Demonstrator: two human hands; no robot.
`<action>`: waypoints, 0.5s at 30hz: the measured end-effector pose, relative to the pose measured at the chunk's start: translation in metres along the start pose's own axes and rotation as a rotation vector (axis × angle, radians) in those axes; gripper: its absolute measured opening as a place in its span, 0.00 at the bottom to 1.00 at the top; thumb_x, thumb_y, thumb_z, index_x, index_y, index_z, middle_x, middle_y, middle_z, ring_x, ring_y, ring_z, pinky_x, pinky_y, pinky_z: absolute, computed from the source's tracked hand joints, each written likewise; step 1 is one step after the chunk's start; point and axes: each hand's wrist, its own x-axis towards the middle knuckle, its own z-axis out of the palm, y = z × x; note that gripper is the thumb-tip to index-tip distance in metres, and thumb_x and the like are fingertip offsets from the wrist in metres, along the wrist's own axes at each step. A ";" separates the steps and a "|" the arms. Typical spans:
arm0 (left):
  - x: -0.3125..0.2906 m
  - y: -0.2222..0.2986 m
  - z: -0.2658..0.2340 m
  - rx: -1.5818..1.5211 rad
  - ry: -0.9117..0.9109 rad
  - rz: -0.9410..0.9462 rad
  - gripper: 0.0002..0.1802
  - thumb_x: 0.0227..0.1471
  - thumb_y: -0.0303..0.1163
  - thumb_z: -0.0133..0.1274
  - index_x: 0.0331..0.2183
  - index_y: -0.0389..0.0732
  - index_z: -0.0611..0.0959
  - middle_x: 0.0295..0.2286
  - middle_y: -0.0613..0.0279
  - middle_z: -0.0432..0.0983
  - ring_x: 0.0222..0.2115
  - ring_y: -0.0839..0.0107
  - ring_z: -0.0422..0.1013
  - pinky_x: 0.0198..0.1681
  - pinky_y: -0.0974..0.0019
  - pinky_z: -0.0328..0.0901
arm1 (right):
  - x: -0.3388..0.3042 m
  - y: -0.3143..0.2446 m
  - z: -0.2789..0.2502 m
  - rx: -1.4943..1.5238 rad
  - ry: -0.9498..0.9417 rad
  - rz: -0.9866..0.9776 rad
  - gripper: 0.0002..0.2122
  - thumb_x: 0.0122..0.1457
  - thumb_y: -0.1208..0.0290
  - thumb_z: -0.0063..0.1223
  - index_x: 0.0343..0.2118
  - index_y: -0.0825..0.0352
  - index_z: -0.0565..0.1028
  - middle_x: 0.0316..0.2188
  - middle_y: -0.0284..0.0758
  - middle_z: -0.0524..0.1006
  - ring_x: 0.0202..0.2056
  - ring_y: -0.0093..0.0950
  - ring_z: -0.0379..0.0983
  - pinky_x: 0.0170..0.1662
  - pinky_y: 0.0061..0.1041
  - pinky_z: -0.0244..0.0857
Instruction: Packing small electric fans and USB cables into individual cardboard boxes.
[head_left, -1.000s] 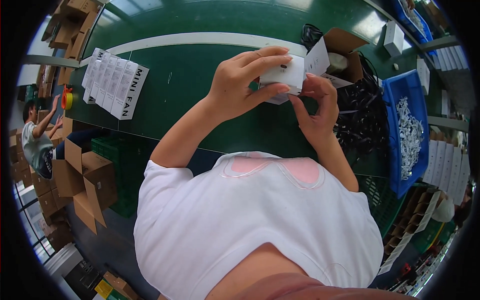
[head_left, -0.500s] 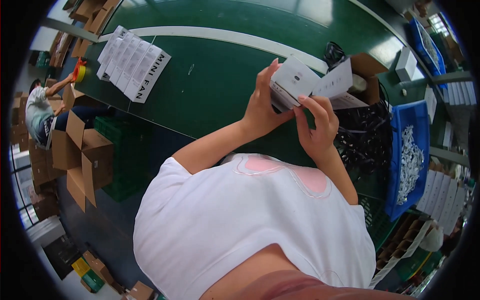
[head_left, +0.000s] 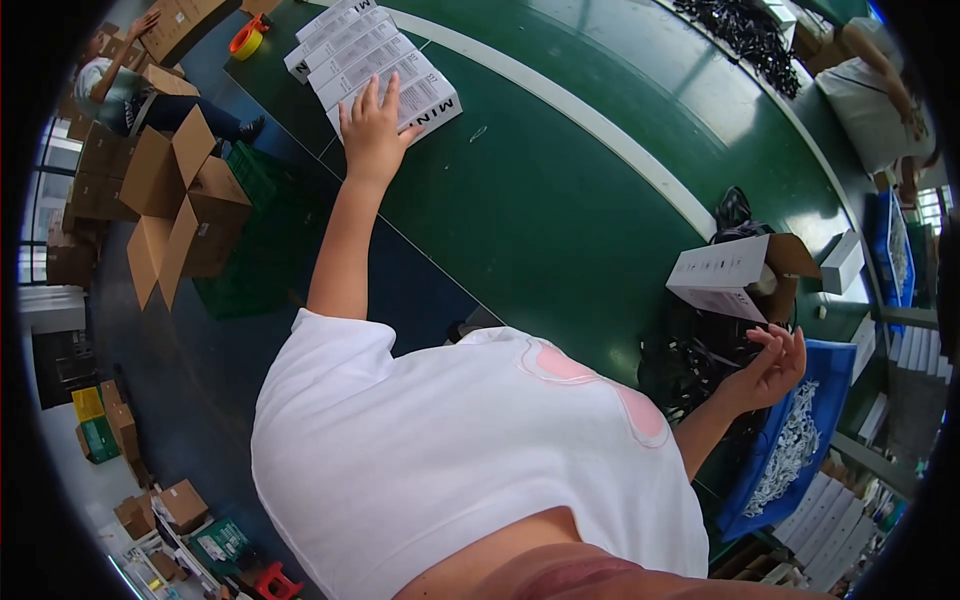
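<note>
While the left hand (head_left: 375,145) spreads open over the nearest white boxes (head_left: 428,95), I count at least four, overlapping beyond it; palm contact unclear. Right hand (head_left: 770,370) half-curled, nothing visible in it. Just beyond: one open carton (head_left: 720,272), contents mostly hidden. To its right: one blue tray (head_left: 832,375), white pieces (head_left: 792,455) uncountable. To its left: black cables (head_left: 690,378), tangled, partly covered.

White printed boxes (head_left: 362,52); overlapping row on green table (head_left: 560,190)

Qty. logged: wearer's hands (head_left: 374,145), 2; overlapping white boxes (head_left: 430,95), min. 4; blue bins (head_left: 838,365), 2; yellow-orange tape roll (head_left: 245,41), 1.
</note>
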 end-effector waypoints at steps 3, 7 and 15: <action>0.017 0.020 0.006 -0.109 0.080 -0.017 0.38 0.52 0.40 0.63 0.61 0.43 0.68 0.56 0.51 0.68 0.52 0.56 0.69 0.59 0.51 0.57 | 0.000 0.007 -0.010 -0.155 -0.074 0.075 0.16 0.65 0.74 0.52 0.55 0.64 0.69 0.37 0.34 0.78 0.32 0.25 0.76 0.43 0.21 0.70; 0.039 0.104 -0.018 -0.931 0.137 0.037 0.34 0.56 0.42 0.60 0.60 0.42 0.70 0.55 0.51 0.69 0.44 0.63 0.72 0.53 0.60 0.62 | -0.014 0.020 -0.002 -0.101 -0.170 0.069 0.24 0.55 0.83 0.57 0.56 0.68 0.68 0.49 0.39 0.71 0.39 0.28 0.71 0.41 0.23 0.72; 0.022 0.301 -0.135 -2.216 -0.862 0.332 0.24 0.60 0.34 0.54 0.56 0.40 0.73 0.52 0.55 0.73 0.41 0.75 0.71 0.47 0.73 0.65 | 0.007 -0.001 0.020 -0.148 -0.162 -0.120 0.26 0.49 0.85 0.62 0.54 0.66 0.72 0.45 0.38 0.73 0.35 0.27 0.70 0.37 0.22 0.72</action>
